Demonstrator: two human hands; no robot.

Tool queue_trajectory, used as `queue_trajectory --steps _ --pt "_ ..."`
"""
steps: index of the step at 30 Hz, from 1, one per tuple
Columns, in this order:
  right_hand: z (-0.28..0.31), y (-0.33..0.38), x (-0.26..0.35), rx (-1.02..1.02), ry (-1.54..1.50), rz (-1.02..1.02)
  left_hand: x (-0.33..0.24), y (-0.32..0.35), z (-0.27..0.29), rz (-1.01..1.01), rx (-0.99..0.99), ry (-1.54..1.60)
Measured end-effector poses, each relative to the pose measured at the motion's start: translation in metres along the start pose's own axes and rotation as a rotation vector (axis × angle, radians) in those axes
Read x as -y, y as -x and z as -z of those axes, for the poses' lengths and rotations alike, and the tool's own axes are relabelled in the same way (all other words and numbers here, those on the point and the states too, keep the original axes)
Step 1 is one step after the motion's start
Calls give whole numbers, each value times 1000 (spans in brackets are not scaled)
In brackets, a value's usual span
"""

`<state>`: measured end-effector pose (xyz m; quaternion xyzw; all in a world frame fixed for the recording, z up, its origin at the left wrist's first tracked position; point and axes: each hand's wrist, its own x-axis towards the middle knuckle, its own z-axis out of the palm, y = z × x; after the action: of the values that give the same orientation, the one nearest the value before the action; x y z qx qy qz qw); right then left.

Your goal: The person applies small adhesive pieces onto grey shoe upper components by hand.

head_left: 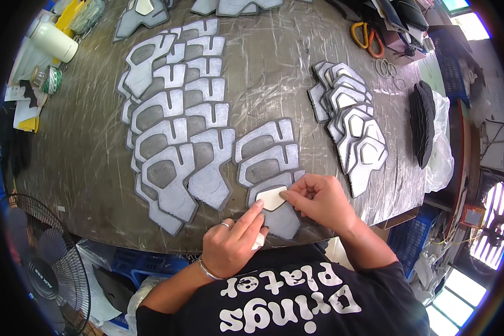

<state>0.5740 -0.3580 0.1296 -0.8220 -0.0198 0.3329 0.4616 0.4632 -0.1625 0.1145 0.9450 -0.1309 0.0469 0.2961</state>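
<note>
Head view: at far left, a black fan (45, 274) stands by the near edge of a plastic-covered table (89, 145); farther back are a white bottle (53, 42) and a green roll (51, 81). Next, overlapping flat grey pieces (168, 187) with dark cut-out shapes run in two columns away from the person. To their right, near the table's front edge, the left hand (231, 243) wears a ring and a bracelet. Its fingers are extended, with a fingertip at the left edge of a cream patch (271, 199); a second cream bit (259, 241) shows beneath them — whether they grip it cannot be told. The patch lies over the nearest grey piece (281, 222) of a short middle row. From the right, the right hand (323, 203) pinches the patch's right corner between thumb and index finger. Farther right sits a pile of grey pieces with pale patches (369, 154), then orange-handled scissors (367, 40) at the back, a black bundle (423, 123) and a clear plastic bag (441, 148).
</note>
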Motion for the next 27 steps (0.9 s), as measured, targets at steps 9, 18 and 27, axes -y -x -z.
queue_trajectory --steps 9,18,27 --pt "11 0 15 -299 720 634 -2 -3 4 11 -23 34" --pt "17 11 11 -21 365 352 -1 -27 11 153 -124 273" --pt "137 50 -30 -283 76 233 7 -27 14 176 -112 214"
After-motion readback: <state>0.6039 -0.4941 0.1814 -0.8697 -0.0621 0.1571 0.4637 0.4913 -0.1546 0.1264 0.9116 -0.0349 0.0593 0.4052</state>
